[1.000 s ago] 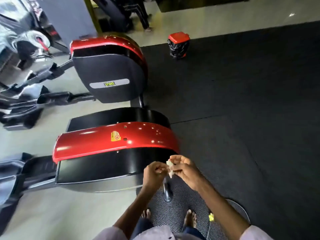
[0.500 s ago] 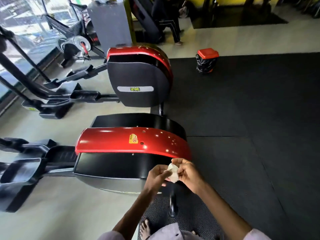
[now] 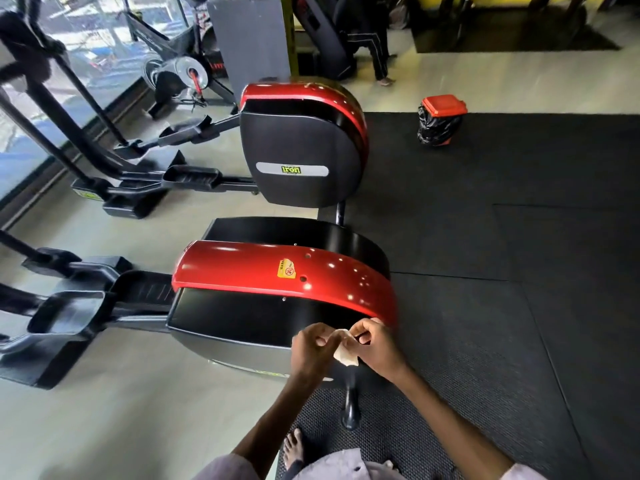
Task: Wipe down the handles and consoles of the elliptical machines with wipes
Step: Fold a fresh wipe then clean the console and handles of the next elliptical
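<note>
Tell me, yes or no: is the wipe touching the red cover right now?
No: both hands hold the wipe in the air, short of the red cover.

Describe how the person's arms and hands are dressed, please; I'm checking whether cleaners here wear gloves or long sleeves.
No gloves: the left hand and right hand are bare, with no rings, watch or wristband that I can make out. Both forearms are uncovered as far as shows. Pale, greyish-lilac cloth, the left sleeve and right sleeve, shows only at the frame's bottom edge.
</note>
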